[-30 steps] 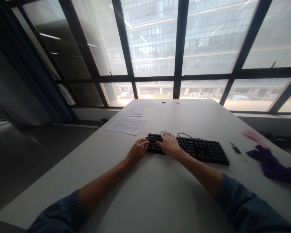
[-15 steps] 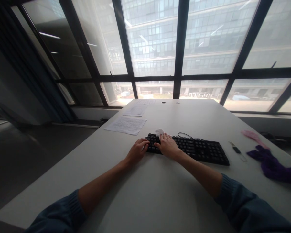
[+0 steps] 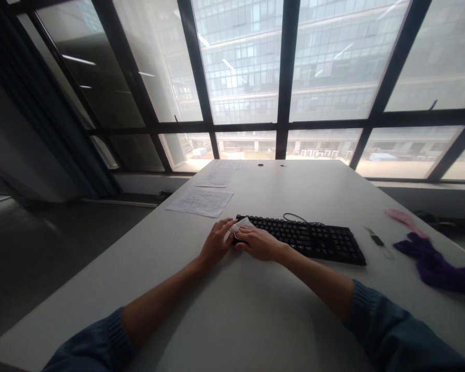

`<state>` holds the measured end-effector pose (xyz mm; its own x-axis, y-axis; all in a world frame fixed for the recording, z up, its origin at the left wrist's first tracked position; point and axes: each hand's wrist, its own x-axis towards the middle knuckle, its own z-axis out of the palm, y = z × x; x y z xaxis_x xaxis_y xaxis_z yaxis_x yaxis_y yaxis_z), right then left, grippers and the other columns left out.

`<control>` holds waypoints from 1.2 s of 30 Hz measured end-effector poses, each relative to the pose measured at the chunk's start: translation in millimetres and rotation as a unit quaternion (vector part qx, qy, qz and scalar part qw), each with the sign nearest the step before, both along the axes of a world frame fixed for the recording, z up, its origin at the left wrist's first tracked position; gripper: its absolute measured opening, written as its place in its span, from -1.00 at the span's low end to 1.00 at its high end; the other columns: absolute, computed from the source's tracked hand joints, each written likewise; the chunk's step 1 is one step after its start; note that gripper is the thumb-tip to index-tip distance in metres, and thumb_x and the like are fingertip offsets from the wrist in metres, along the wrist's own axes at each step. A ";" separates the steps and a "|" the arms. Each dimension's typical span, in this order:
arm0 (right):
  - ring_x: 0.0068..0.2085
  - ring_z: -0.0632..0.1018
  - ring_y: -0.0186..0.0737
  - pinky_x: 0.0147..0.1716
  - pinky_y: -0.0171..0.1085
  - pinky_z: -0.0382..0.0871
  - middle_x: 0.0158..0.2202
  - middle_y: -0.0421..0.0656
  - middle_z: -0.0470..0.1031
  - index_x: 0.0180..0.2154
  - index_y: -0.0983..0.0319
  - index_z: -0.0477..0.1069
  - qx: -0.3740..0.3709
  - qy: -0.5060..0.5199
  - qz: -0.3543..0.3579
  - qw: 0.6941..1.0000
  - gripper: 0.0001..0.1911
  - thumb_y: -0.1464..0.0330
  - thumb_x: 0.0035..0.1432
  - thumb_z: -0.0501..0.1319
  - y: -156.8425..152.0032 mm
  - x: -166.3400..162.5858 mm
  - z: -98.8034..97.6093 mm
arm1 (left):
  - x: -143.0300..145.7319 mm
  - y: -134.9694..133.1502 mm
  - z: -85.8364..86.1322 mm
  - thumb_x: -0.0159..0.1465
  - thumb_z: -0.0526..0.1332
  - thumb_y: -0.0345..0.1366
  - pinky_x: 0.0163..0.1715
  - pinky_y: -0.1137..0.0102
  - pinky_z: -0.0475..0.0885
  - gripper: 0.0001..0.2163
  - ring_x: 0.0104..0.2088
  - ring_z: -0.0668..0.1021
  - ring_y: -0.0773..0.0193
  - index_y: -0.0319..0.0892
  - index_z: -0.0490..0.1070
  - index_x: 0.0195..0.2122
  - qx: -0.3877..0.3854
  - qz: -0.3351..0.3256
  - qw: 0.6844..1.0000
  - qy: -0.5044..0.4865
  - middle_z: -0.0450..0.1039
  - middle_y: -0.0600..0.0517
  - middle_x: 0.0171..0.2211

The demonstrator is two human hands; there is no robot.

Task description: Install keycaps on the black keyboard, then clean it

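A black keyboard (image 3: 300, 236) lies on the white table, slanting slightly down to the right. My left hand (image 3: 216, 241) grips its left end, with the thumb and fingers around the edge. Over the left-hand keys, my right hand (image 3: 259, 244) presses a crumpled white tissue (image 3: 243, 224) down under its fingers. The tissue sticks out beyond the fingertips and comes close to the left hand. Both hands hide the keyboard's near left corner.
Printed paper sheets (image 3: 200, 201) lie at the left of the white table (image 3: 232, 320). To the right are a small key-like item with a dark fob (image 3: 377, 239), a purple cloth (image 3: 436, 266) and a pink cloth (image 3: 405, 219). A black cable (image 3: 294, 216) curls behind the keyboard.
My right hand has moved left and toward me with the tissue, from the upper keys to the keyboard's left end. My left hand stays at that end.
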<state>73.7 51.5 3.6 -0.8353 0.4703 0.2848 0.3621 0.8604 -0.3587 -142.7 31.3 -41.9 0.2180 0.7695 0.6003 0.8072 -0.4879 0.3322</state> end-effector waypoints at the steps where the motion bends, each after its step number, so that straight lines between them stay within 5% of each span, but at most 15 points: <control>1: 0.24 0.41 -0.08 0.25 -0.13 0.24 0.21 -0.04 0.44 0.19 0.18 0.39 -0.007 -0.004 0.007 1.000 -0.59 0.19 0.42 0.06 -1.2 0.2 1.9 | -0.6 0.2 -0.2 0.39 0.12 -0.34 0.14 0.13 0.39 -0.71 0.09 0.47 0.09 -0.10 0.44 0.11 0.002 0.000 1.000 -0.001 0.47 -0.07 0.07; 4: 0.21 0.45 -0.09 0.19 -0.15 0.31 0.18 -0.08 0.48 0.13 0.15 0.43 -0.014 -0.014 0.013 1.000 -0.63 0.19 0.44 0.05 -3.8 1.8 5.7 | -1.0 0.3 0.3 0.40 0.13 -0.30 0.02 0.18 0.45 -0.80 -0.06 0.52 0.13 -0.10 0.54 -0.07 0.007 -0.004 1.000 0.000 0.54 -0.04 -0.11; 9: 0.15 0.50 -0.12 0.15 -0.16 0.34 0.08 -0.10 0.55 -0.08 0.16 0.54 -0.006 -0.027 0.015 0.999 -0.63 0.18 0.46 -0.01 -9.0 16.5 6.1 | 3.4 -4.1 5.5 0.38 0.21 -0.23 0.00 0.20 0.42 -0.86 -0.07 0.52 0.13 -0.09 0.56 -0.18 0.006 -0.033 0.999 0.014 0.56 -0.04 -0.13; 20: 0.36 0.27 -0.05 0.35 -0.06 0.14 0.27 0.11 0.36 0.21 0.35 0.34 0.081 0.025 0.033 0.996 -0.51 0.17 0.42 0.09 -20.2 31.6 -23.2 | 11.9 -11.0 8.5 0.38 0.22 -0.18 -0.02 0.26 0.33 -0.83 -0.08 0.51 0.19 -0.13 0.46 -0.31 0.005 -0.063 0.997 0.053 0.55 -0.02 -0.15; 27: 0.41 0.17 -0.03 0.37 -0.04 0.11 0.36 0.11 0.23 0.31 0.36 0.22 0.095 0.018 0.026 0.995 -0.40 0.18 0.37 0.17 -18.9 29.0 -30.9 | 9.0 -10.7 9.7 0.43 0.14 -0.27 0.00 0.24 0.33 -0.86 -0.04 0.51 0.19 -0.11 0.49 -0.17 0.022 -0.076 0.993 0.089 0.55 -0.02 -0.09; 31: 0.39 0.20 0.00 0.37 -0.01 0.11 0.35 0.13 0.23 0.31 0.38 0.23 0.104 0.003 -0.053 0.993 -0.41 0.19 0.38 0.15 -22.0 26.1 -35.3 | 7.1 -7.9 7.3 0.41 0.18 -0.25 0.03 0.22 0.37 -0.83 0.02 0.50 0.15 -0.08 0.49 -0.02 0.020 -0.076 0.995 0.067 0.53 -0.04 0.01; 36: 0.34 0.27 0.22 0.33 0.09 0.15 0.28 0.34 0.28 0.21 0.55 0.33 0.101 -0.036 -0.245 0.963 -0.42 0.21 0.37 0.15 -23.2 29.9 -36.3 | 7.3 -5.8 3.5 0.38 0.22 -0.28 0.11 0.15 0.38 -0.82 0.10 0.49 0.11 -0.05 0.52 -0.02 0.019 -0.111 0.990 0.083 0.53 -0.04 0.06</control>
<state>103.6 28.3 -32.7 -0.5478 0.7543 0.3619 0.7606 0.6292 -0.1601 -135.4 25.5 -38.5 0.4768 0.6693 0.5698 0.7210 -0.6686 0.1820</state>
